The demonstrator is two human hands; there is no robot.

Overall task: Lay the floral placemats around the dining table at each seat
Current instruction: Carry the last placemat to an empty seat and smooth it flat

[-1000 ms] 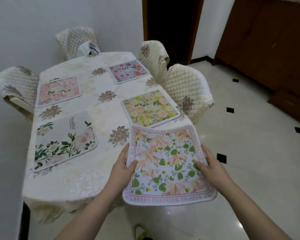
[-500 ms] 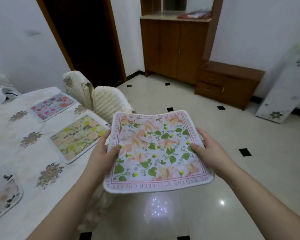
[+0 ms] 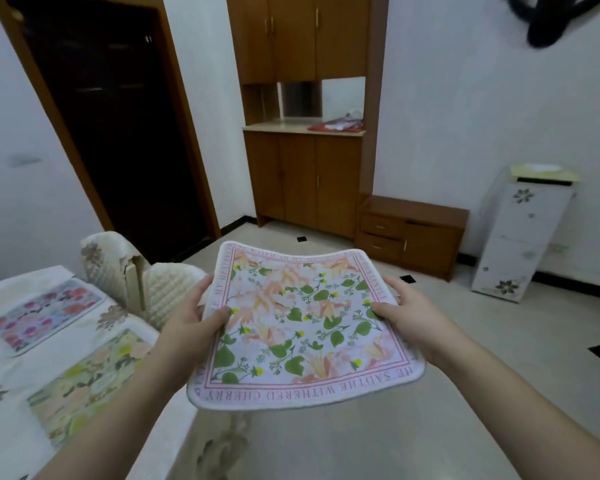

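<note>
I hold a square floral placemat (image 3: 302,327) with orange flowers, green leaves and a pink lettered border out over the floor, to the right of the dining table (image 3: 11,368). My left hand (image 3: 191,320) grips its left edge, thumb on top. Its right edge is gripped the same way by my right hand (image 3: 409,317). Two placemats lie on the white tablecloth: a yellow-green one (image 3: 87,379) near the table's right edge and a pink-red one (image 3: 45,313) farther back.
Two quilted cream chairs (image 3: 163,292) stand against the table's right side. A dark doorway (image 3: 115,116) is behind them. A wooden cabinet (image 3: 309,109) and low drawer unit (image 3: 409,230) stand at the far wall, a white floral-patterned cabinet (image 3: 520,233) at right. Glossy tiled floor lies ahead.
The view has swung right, away from the table toward the room. The placemat stays held in both hands and has come off the table corner to hang over the floor.
</note>
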